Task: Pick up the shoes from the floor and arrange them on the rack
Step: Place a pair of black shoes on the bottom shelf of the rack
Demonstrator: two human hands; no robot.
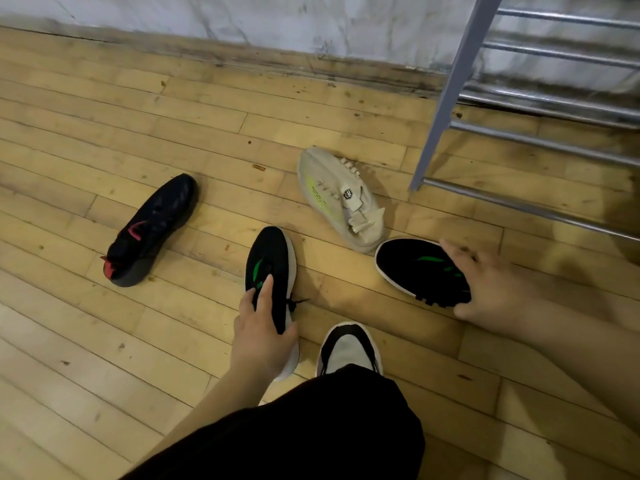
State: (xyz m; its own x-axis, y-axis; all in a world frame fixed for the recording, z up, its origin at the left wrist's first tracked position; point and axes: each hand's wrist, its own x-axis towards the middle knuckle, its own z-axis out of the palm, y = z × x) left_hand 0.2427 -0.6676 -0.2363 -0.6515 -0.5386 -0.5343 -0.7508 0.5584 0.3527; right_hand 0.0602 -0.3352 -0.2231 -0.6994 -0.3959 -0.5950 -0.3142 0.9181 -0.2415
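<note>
left hand (pixel 263 327): we grip the centre green-striped shoe (pixel 268 258) at its heel collar, forefinger laid along the upper; it lies on the floor (pixel 104 133).
right hand (pixel 485 285): blurred, but fingers and thumb span the heel end of the second green-striped shoe (pixel 415 268), which is just beside the beige shoe (pixel 341 199).
handling: we judge them light, with soft uppers and firmer soles; the heel is the best hold.
rack (pixel 450 91): near, upper right.

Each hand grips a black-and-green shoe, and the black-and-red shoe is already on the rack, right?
No: the head view shows the black-and-red shoe lying on the floor at the left, apart from the rack. The left hand does grip one black-and-green shoe, and the right hand the other.
</note>
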